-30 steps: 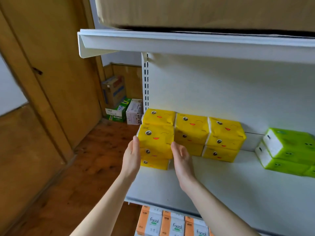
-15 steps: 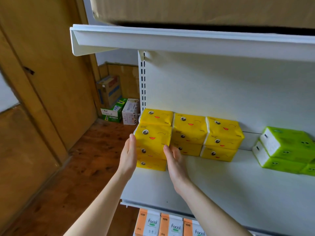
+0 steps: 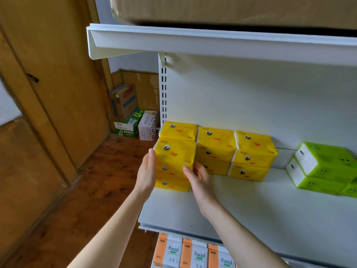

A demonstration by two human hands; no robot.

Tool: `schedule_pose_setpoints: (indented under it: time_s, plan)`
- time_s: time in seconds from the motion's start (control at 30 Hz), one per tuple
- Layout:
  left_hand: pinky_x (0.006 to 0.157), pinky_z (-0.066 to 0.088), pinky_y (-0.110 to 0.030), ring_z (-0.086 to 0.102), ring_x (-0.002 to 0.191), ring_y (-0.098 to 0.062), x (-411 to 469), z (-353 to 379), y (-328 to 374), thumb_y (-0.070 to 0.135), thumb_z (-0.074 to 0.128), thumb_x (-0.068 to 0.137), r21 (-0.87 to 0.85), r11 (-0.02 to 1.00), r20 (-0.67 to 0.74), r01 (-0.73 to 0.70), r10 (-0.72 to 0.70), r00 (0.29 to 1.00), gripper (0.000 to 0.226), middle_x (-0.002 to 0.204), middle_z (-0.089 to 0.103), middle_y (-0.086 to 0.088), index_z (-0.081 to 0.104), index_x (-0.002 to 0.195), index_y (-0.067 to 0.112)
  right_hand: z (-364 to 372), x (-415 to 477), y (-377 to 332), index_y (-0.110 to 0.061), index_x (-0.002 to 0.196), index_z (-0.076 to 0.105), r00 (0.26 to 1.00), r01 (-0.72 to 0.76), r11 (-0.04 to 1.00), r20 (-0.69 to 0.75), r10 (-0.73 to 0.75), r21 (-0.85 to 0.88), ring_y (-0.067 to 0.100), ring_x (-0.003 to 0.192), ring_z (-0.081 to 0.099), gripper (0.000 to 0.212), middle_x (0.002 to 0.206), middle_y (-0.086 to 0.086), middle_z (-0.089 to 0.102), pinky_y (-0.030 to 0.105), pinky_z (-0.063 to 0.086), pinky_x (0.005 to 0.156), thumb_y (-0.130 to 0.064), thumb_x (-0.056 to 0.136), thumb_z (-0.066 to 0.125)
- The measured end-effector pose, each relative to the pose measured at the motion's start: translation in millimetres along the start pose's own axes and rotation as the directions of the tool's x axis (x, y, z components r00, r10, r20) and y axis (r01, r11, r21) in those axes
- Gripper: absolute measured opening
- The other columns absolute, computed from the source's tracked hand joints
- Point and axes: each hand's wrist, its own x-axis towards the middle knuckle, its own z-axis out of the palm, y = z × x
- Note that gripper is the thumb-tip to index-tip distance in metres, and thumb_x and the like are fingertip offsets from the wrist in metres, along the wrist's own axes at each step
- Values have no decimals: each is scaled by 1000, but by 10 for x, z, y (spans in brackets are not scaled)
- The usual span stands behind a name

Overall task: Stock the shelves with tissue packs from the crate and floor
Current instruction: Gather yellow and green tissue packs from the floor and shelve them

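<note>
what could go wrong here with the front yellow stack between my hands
1. The front yellow stack sits at the open left end of the shelf, three packs high. Only the left hand backs that side, so a push from the right hand might tip packs onto the floor.
2. It stands forward of the neighbouring yellow stacks, so the soft packs could slump out of line once let go.

Soft daylight, perhaps leftward, edges bowed, sharp
</note>
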Motion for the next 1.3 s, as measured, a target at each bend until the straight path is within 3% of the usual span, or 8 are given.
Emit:
schedule_pose_setpoints:
  time_s: [0.2,0.5,0.63,0.87,1.0,1.1,1.17,1.3]
  plan:
    - [110,31,-43,44,130,-23,-19,31,3,74,17,79,-70,995,12,72,-72,997,78,143,46,-2,39,140,30,11,5,69,-26,127,50,1000,-6,1000,17,7,-23,0,98,56,40,118,-8,60,13,43,71,-32,88,58]
    - [103,35,-39,47,127,-24,-15,45,5,64,15,90,-66,994,-10,89,-90,996,65,140,48,-4,41,138,29,16,49,115,-28,132,45,998,-40,997,40,42,-61,13,111,56,47,126,-7,57,26,45,88,-34,87,60]
    - [105,31,-37,43,131,-23,-48,10,-56,72,10,85,-17,995,-145,102,-103,984,79,141,47,-2,44,138,23,-25,7,118,-27,134,43,999,-38,997,17,39,-61,15,115,54,52,128,-6,56,30,45,93,-32,86,62]
    - [108,30,-41,40,131,-26,-398,43,-63,48,19,99,-11,987,-325,160,-154,933,60,143,43,-10,37,140,8,-248,-270,-19,-12,140,34,995,-96,995,-5,95,-21,14,125,45,57,136,-1,46,19,35,91,-25,90,57]
    - [82,37,-36,51,90,-22,-818,186,-39,38,24,101,97,993,-393,72,-28,919,46,97,55,-10,54,106,3,-466,-541,-41,-12,142,33,993,-112,993,-39,110,-47,18,131,41,59,146,6,40,21,33,94,-29,90,57]
    - [60,32,-42,37,60,-34,-1214,391,-34,24,34,98,211,976,-378,-54,132,916,39,65,38,-19,50,75,-4,-724,-847,-32,-10,139,37,991,-122,991,-62,119,-58,19,125,47,56,141,7,46,26,38,96,-30,90,56]
    - [60,35,-45,45,78,-47,-1506,589,-62,20,39,96,224,972,-312,-68,138,940,36,73,43,-28,53,93,-13,-934,-1068,5,-9,135,41,989,-128,990,-80,123,-60,19,119,51,52,134,8,52,27,40,93,-30,90,56]
    - [75,38,-27,53,91,-19,-2163,1035,-133,22,47,95,224,974,-170,-11,51,984,27,97,57,-5,55,114,4,-1371,-1550,171,-7,128,50,982,-150,987,-123,141,-61,21,116,55,45,127,10,57,28,42,88,-29,89,58]
